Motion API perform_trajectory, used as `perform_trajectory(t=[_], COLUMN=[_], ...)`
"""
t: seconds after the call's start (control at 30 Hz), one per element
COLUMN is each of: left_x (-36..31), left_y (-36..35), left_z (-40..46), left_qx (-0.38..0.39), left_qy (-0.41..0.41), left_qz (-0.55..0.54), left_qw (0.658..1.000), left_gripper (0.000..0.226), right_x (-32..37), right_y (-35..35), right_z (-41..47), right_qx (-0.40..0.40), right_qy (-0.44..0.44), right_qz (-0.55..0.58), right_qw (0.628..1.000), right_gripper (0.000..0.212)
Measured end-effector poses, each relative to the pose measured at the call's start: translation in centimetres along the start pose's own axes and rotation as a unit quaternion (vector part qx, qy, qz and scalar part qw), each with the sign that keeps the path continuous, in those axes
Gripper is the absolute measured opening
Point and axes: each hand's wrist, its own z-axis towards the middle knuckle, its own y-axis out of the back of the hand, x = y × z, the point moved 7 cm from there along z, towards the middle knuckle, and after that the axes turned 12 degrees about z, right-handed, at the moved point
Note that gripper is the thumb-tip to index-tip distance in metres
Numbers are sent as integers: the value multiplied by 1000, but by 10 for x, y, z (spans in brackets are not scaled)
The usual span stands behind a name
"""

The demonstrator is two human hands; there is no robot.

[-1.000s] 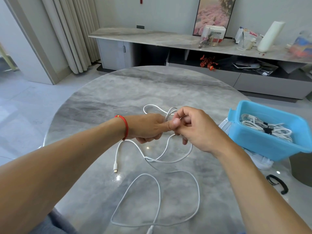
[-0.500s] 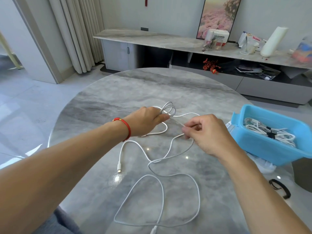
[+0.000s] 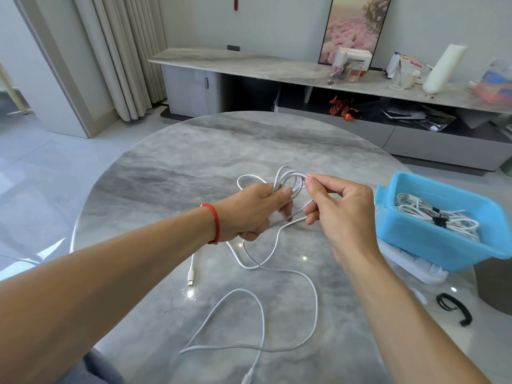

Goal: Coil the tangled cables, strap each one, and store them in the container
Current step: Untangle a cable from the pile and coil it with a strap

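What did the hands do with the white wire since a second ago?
The right hand drew away to pull out slack, then came back and now pinches a new loop onto the coil of the white cable. The left hand kept its grip on the coil, which has grown. The cable's loose end stayed trailing on the table; the blue container and black strap did not move.

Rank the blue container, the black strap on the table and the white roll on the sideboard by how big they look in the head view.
1. blue container, clearly largest.
2. white roll, though farther from the camera.
3. black strap, smallest.
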Motion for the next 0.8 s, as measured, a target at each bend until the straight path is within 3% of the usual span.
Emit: perform_trajectory(t=[0.3,0.53,0.67,0.8], left_x=[-7,-12,-13,-13], left_y=[-8,-8,-2,8], left_z=[-7,-8,-4,-1], left_qx=[82,80,31,-32], left_qy=[-29,-49,-44,-48], left_qz=[18,78,140,183], left_qw=[996,993,989,981], left_gripper=[50,48,57,49], right_x=[-10,-11,-9,-8], right_y=[-12,-20,-29,-37], right_z=[-6,-9,-8,-7], right_qx=[1,26,59,97], right_qy=[-19,-37,-41,-53], right_qz=[31,-11,-38,-60], right_qw=[999,999,997,992], right_gripper=[19,20,26,21])
